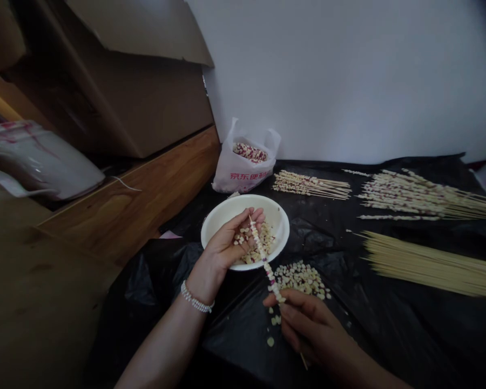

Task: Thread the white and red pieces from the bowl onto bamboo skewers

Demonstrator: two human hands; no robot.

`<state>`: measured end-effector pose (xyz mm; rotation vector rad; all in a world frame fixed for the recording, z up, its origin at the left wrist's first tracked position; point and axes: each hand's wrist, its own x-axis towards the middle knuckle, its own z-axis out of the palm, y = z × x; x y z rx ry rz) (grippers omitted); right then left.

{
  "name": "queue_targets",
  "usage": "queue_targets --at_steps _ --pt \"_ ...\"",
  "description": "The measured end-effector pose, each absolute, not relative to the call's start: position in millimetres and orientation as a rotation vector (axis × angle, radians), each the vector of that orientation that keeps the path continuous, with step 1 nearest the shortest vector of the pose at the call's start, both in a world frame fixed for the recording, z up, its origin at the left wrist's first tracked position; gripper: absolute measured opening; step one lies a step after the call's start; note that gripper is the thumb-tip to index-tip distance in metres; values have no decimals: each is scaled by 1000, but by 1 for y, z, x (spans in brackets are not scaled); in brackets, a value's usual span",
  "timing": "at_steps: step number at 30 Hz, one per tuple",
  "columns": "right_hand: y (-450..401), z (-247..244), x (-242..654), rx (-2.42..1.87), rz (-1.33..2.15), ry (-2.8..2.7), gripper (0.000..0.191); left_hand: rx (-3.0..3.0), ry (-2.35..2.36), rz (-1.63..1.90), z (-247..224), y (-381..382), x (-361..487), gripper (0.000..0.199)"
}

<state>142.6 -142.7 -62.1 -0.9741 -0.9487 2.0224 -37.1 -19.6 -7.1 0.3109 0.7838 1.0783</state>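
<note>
My left hand (227,237), with a beaded bracelet (196,298) at its wrist, is cupped over the bowl, its fingers curled round the tip of a skewer. Small pale pieces show beside its palm; whether they lie in the hand or in the bowl I cannot tell. The skewer (263,256) slants down to the right, threaded with cream and dark-red slices along most of its length. Lower down, my right hand (308,321) grips its bare end, fingers closed. Under my left hand is a white bowl (213,216) of loose slices. A pile of slices (302,278) lies beside it.
Behind the bowl stands a white plastic bag (243,175) of red-and-cream pieces. Filled skewers (308,185) and a larger bundle (409,194) lie at the back right, with bare sticks (425,265) in front. Black plastic sheeting (235,346) covers the surface. Cardboard boxes (146,97) stand left.
</note>
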Motion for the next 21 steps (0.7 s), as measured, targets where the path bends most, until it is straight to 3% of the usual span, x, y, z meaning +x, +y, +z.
queue_targets --at_steps 3,10,15,21 --pt "-142 -64 144 -1018 2012 -932 43 408 773 1054 -10 -24 -39 52" --pt "-142 -60 146 -991 1995 -891 44 327 775 1025 -5 -19 -31 42" --pt "-142 -55 145 -961 2030 -905 42 308 776 1126 2 -23 -27 76" --pt "-144 -54 143 -967 2027 -889 39 245 800 1139 5 -21 -25 63"
